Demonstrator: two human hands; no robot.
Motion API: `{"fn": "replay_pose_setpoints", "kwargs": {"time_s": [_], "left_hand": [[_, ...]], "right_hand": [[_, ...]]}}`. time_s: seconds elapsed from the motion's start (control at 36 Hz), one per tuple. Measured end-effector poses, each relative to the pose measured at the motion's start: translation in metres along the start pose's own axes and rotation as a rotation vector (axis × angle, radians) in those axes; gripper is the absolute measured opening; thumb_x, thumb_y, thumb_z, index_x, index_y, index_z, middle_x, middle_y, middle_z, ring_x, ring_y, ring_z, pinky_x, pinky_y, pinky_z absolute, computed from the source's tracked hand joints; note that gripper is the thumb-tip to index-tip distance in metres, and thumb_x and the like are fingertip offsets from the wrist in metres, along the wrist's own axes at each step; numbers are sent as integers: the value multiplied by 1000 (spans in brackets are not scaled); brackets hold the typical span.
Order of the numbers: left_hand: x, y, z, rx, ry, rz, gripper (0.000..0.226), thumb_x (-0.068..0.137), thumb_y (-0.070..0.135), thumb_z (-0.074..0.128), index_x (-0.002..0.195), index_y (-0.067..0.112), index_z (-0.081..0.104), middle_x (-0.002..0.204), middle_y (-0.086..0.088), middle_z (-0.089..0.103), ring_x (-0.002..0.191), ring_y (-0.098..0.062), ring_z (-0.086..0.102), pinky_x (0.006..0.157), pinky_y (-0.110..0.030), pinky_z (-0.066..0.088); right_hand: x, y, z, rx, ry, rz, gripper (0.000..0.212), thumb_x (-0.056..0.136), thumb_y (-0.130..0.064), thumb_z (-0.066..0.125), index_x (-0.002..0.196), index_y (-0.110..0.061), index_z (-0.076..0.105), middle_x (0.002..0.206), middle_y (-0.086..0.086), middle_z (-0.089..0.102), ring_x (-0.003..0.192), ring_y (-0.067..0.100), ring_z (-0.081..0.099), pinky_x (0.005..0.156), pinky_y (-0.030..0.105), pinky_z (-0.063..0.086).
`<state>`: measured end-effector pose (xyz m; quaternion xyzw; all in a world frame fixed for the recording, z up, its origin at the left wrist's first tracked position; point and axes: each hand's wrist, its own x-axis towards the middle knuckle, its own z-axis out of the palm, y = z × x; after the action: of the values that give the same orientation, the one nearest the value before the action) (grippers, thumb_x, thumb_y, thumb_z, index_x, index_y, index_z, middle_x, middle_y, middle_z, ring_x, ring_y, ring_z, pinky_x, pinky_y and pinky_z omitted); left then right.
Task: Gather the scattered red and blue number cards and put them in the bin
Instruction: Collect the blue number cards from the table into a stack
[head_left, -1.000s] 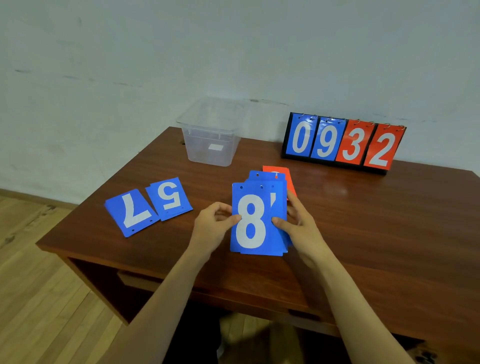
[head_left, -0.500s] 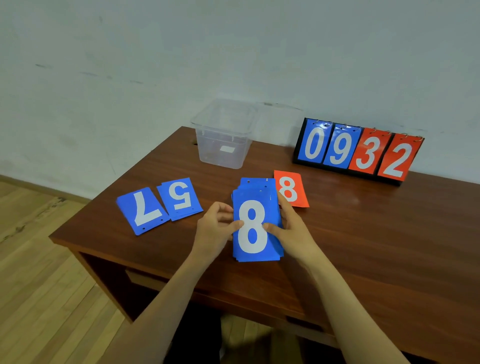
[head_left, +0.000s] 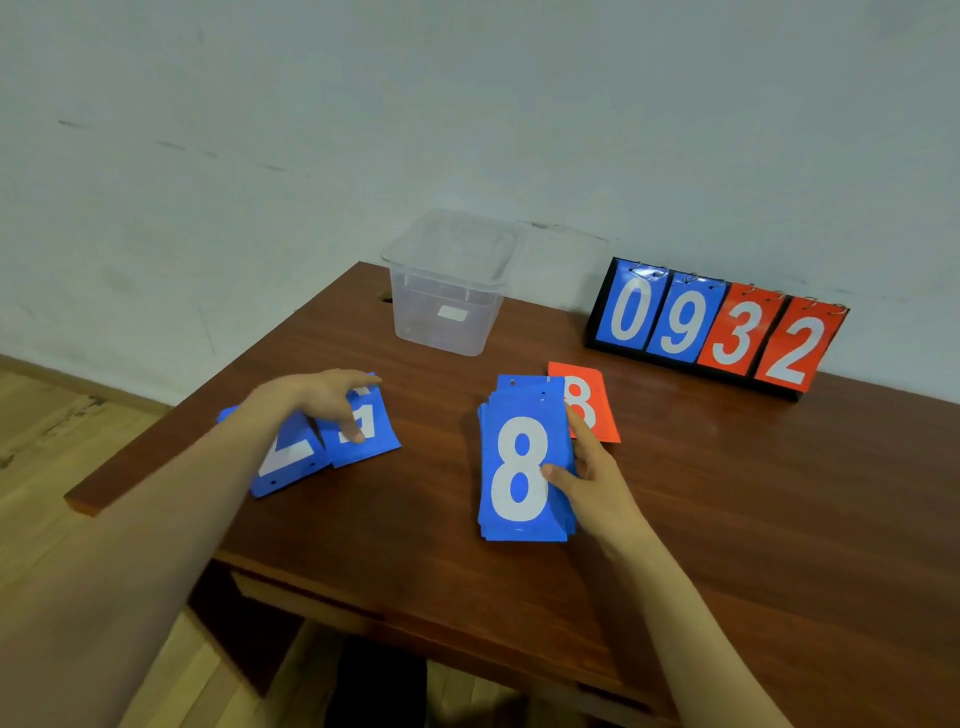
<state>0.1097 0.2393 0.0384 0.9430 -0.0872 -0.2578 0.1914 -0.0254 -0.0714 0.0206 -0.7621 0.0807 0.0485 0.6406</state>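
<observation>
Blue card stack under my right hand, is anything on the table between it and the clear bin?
Nothing visible. Only bare table lies between the blue card stack and the clear bin. The red 8 card sits off to the stack's right, outside that path.

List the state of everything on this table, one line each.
Bin, upright, open, empty.
Blue stack, 8 on top, held by right grip.
Red 8 card, flat, partly hidden by stack.
Blue 5 card, flat, under left grip.
Blue 7 card, flat, partly hidden.
Scoreboard, standing, shows 0932.
</observation>
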Motion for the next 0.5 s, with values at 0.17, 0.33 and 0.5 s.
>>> {"fn": "replay_pose_setpoints", "kwargs": {"time_s": [0.17,0.33,0.5], "left_hand": [[9,6,-5,268,-179,-13,91,82,47,67,149,40,6,158,9,-12,145,-23,-14,116,-57,3],[17,22,43,430,143,-66,90,81,78,30,151,25,8,159,-9,-1,145,-28,-12,110,-61,-11],[13,47,56,354,301,-141,90,85,76,16,142,8,32,152,-14,22,144,-31,6,111,-62,-8]], "right_hand": [[4,1,-4,1,14,15,66,90,-6,59,142,-37,32,126,-7,52,109,15,58,65,26,59],[5,2,-1,32,15,0,65,89,-7,60,142,-36,34,131,-3,53,115,18,58,72,32,60],[2,0,-1,36,7,-4,65,89,-8,60,141,-37,34,131,-2,53,115,19,58,73,34,60]]}}
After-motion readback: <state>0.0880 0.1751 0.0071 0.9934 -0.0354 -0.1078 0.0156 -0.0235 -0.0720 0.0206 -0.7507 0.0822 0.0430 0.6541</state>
